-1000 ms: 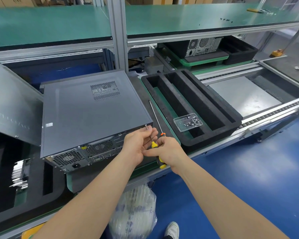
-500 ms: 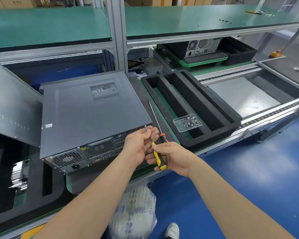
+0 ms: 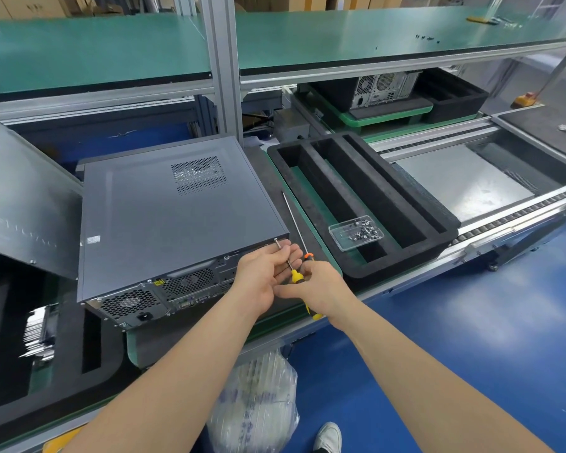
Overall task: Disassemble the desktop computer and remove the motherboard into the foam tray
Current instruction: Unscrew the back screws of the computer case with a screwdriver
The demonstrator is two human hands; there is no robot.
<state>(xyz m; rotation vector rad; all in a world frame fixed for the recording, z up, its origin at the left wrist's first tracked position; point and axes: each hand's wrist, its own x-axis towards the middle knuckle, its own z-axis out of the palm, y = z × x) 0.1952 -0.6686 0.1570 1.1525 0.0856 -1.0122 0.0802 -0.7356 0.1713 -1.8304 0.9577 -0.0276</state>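
**Two hands, one screwdriver, one corner screw**

The yellow handle of the screwdriver [image 3: 296,276] is clenched in the right hand [image 3: 321,287]. Its shaft is pinched by the curled fingers of the left hand [image 3: 262,273], the nearer to the screw [image 3: 276,242]. The tool's long axis is aimed up and leftward from the grip to that screw, at the near right top corner of the desktop computer [image 3: 177,217]. The computer is laid flat and closed, rear ports turned toward the person, length running away. The foam tray [image 3: 402,259] is set just beside it, rightward.
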